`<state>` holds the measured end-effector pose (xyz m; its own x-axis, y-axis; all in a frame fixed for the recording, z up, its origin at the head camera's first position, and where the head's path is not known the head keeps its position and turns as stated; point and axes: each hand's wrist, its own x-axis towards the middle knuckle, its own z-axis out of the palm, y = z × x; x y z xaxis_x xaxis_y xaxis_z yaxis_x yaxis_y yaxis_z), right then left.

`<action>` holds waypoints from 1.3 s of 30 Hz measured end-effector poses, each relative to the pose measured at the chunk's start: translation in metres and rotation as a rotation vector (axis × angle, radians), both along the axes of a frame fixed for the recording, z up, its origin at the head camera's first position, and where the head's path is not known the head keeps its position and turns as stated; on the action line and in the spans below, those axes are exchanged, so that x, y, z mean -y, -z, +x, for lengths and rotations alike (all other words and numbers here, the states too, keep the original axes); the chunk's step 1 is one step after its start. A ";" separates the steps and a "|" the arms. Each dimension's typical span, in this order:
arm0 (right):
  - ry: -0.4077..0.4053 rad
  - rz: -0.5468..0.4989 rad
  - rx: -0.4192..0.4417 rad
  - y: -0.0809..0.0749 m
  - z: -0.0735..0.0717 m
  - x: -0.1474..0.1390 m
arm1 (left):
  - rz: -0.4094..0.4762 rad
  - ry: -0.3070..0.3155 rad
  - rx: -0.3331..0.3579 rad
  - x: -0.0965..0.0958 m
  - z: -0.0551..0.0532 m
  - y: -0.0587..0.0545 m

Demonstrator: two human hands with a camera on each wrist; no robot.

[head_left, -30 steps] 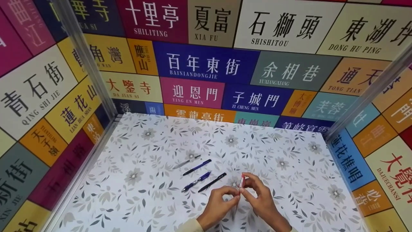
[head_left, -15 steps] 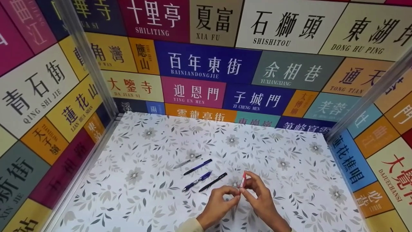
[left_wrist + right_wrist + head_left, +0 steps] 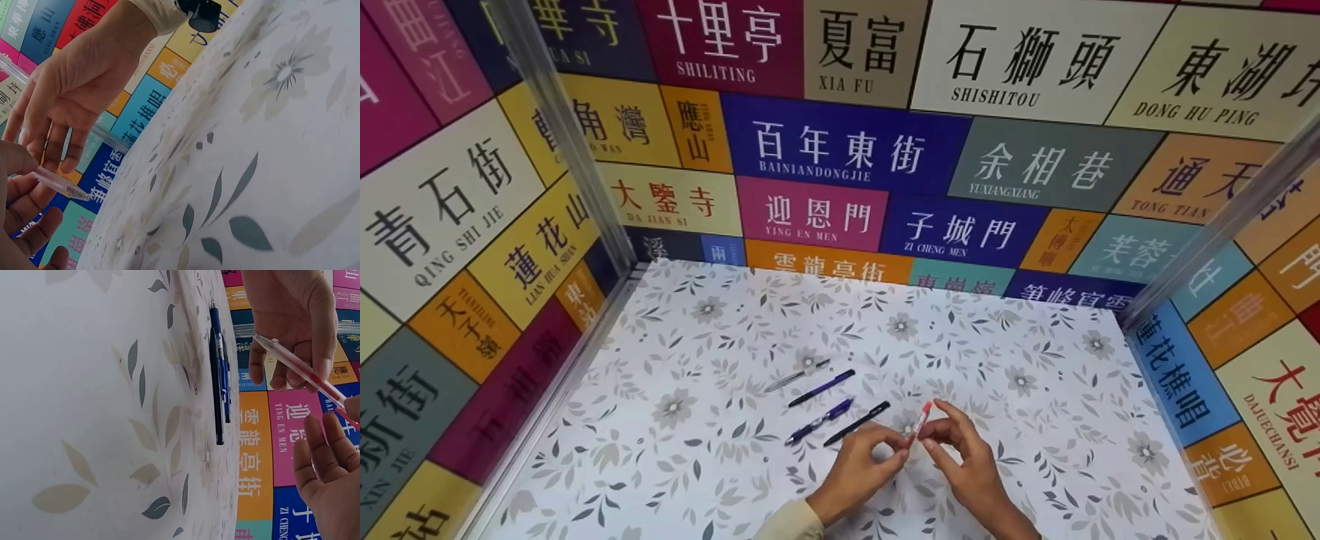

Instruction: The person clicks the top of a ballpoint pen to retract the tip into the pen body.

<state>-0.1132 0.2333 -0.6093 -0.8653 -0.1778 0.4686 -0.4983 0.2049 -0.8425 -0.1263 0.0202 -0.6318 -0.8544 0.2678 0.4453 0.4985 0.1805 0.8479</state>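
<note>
Between my hands is a slim red pen with a clear barrel (image 3: 922,418); the right wrist view shows its clear tip and red ink. My left hand (image 3: 855,472) pinches its lower part between thumb and forefinger. Close on the right, my right hand (image 3: 971,465) has its fingertips at the pen's red upper end, with thumb and forefinger spread apart. In the right wrist view a fingertip (image 3: 353,408) covers that end. The left wrist view has the pen's tip (image 3: 70,189) jutting out beneath my left fingers.
Left of the hands lie several pens on the floral tabletop (image 3: 675,465): a clear grey one (image 3: 796,376), a blue one (image 3: 821,388), a dark blue one (image 3: 820,421) and a black one (image 3: 856,424). Colourful sign-printed walls (image 3: 840,142) enclose the table's back and sides.
The red pen has tilted and shifted slightly left, towards the left hand's pinch. The right thumb and forefinger have loosened from around it. The other pens stay put.
</note>
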 end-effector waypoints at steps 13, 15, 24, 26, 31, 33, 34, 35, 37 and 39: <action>0.075 0.031 0.125 0.009 0.003 -0.018 | -0.069 -0.074 -0.076 0.027 -0.020 0.004; 0.084 0.040 0.130 0.010 0.004 -0.019 | -0.079 -0.079 -0.058 0.032 -0.023 0.004; 0.111 0.042 0.104 0.014 0.006 -0.027 | -0.100 -0.136 -0.098 0.056 -0.039 0.006; 0.112 0.041 0.102 0.015 0.006 -0.029 | -0.106 -0.156 -0.095 0.061 -0.042 0.006; 0.112 0.040 0.102 0.017 0.007 -0.030 | -0.121 -0.183 -0.002 0.073 -0.048 0.005; 0.110 0.036 0.100 0.017 0.007 -0.031 | -0.126 -0.186 0.022 0.078 -0.050 0.005; 0.108 0.035 0.098 0.017 0.007 -0.031 | -0.126 -0.188 0.023 0.080 -0.052 0.006; 0.107 0.037 0.096 0.018 0.007 -0.032 | -0.129 -0.192 0.021 0.082 -0.053 0.006; 0.106 0.037 0.091 0.018 0.008 -0.033 | -0.141 -0.201 0.008 0.086 -0.057 0.007; 0.104 0.037 0.085 0.018 0.008 -0.034 | -0.149 -0.211 -0.003 0.090 -0.061 0.007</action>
<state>-0.1055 0.2674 -0.6277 -0.9162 -0.1013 0.3878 -0.4002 0.2837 -0.8714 -0.1869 -0.0696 -0.6388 -0.8971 0.1461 0.4171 0.4390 0.4037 0.8027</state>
